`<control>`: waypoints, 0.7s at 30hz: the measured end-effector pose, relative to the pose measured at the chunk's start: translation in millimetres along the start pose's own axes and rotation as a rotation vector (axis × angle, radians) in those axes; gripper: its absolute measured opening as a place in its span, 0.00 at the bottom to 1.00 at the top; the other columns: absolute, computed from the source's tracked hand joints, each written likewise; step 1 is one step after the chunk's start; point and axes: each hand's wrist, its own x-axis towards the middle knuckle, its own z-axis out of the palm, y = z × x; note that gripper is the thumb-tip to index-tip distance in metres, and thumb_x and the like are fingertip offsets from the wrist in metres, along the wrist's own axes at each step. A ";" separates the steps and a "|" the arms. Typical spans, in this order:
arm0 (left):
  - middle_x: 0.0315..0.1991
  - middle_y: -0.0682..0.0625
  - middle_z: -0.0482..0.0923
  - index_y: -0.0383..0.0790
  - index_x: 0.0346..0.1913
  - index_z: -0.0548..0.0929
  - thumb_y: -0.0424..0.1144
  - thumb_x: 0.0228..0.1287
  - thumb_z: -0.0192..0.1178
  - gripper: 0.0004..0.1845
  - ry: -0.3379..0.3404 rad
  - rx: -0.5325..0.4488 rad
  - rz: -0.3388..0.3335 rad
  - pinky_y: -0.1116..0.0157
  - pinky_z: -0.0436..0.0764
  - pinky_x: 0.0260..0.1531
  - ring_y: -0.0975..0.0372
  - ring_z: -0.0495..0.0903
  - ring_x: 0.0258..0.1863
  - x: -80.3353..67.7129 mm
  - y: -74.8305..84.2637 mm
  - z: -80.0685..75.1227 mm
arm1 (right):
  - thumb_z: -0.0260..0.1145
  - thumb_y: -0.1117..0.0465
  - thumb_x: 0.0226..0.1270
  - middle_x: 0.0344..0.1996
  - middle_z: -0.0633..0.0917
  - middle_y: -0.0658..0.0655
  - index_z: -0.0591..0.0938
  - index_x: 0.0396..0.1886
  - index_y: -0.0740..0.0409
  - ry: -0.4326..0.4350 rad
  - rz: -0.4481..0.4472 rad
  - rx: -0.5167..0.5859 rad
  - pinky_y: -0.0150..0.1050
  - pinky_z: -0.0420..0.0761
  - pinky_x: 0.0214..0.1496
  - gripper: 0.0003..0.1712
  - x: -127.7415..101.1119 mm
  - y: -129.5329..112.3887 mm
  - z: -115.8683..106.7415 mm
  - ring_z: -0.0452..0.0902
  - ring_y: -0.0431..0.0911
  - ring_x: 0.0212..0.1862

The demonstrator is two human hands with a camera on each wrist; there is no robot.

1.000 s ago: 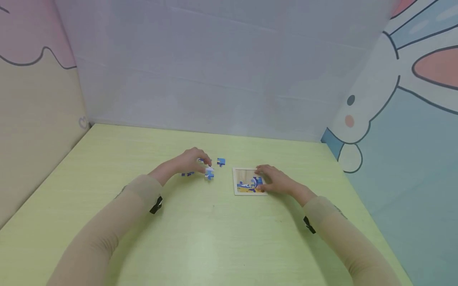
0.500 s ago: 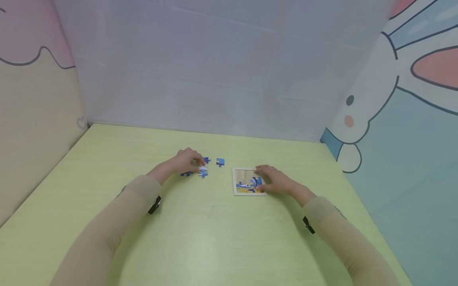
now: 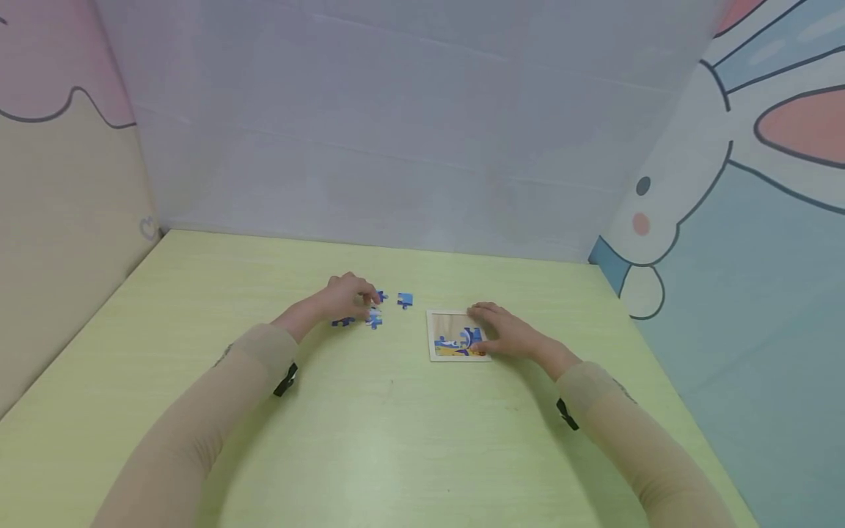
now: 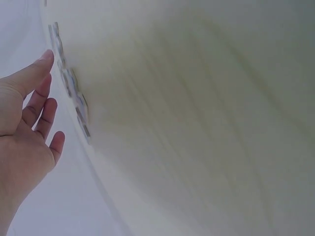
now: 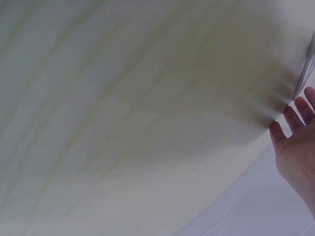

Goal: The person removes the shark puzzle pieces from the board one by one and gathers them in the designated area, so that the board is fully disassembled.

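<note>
The loose pieces (image 3: 373, 317) lie on the tabletop (image 3: 370, 433) left of the puzzle board (image 3: 455, 334), a white-and-blue one nearest, a dark blue one (image 3: 343, 321) by the wrist, and a lone blue piece (image 3: 405, 299) further toward the board. The left hand (image 3: 346, 297) sits over this cluster with fingers bent down onto it; whether it pinches a piece cannot be told from the head view, and the left wrist view shows relaxed, fairly straight fingers (image 4: 34, 105) beside a row of pieces seen edge-on. A second ago this hand was further right with the white-and-blue piece at its fingertips; since then it has drawn back left and the piece lies nearer the others, so it seems to be sorting through them rather than carrying one over. The right hand (image 3: 505, 334) has stayed flat on the board's right edge, fingers extended, steadying it; the board is partly filled along the bottom.

The tabletop is pale green wood grain, boxed in by a lilac back panel and cartoon-printed side panels, a rabbit on the right
</note>
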 end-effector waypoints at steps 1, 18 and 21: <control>0.37 0.56 0.78 0.48 0.46 0.83 0.40 0.57 0.67 0.13 0.004 -0.004 0.000 0.45 0.56 0.55 0.56 0.68 0.47 0.3 1.7 -0.3 | 0.67 0.45 0.59 0.71 0.59 0.62 0.61 0.71 0.57 0.007 -0.007 -0.007 0.55 0.54 0.70 0.45 -0.1 0.0 0.3 0.52 0.59 0.72; 0.38 0.53 0.79 0.45 0.45 0.83 0.39 0.58 0.66 0.12 0.041 -0.003 0.068 0.48 0.57 0.54 0.58 0.67 0.46 19.1 56.5 9.7 | 0.67 0.43 0.58 0.70 0.62 0.61 0.63 0.70 0.55 0.040 0.014 -0.039 0.61 0.53 0.68 0.44 -0.3 0.9 3.0 0.53 0.60 0.71; 0.39 0.53 0.79 0.45 0.47 0.83 0.39 0.58 0.66 0.13 0.051 -0.007 0.081 0.49 0.57 0.54 0.58 0.67 0.47 25.6 70.2 14.4 | 0.66 0.42 0.59 0.70 0.61 0.60 0.63 0.70 0.54 0.026 0.027 -0.032 0.62 0.53 0.67 0.44 0.9 1.4 2.6 0.53 0.60 0.71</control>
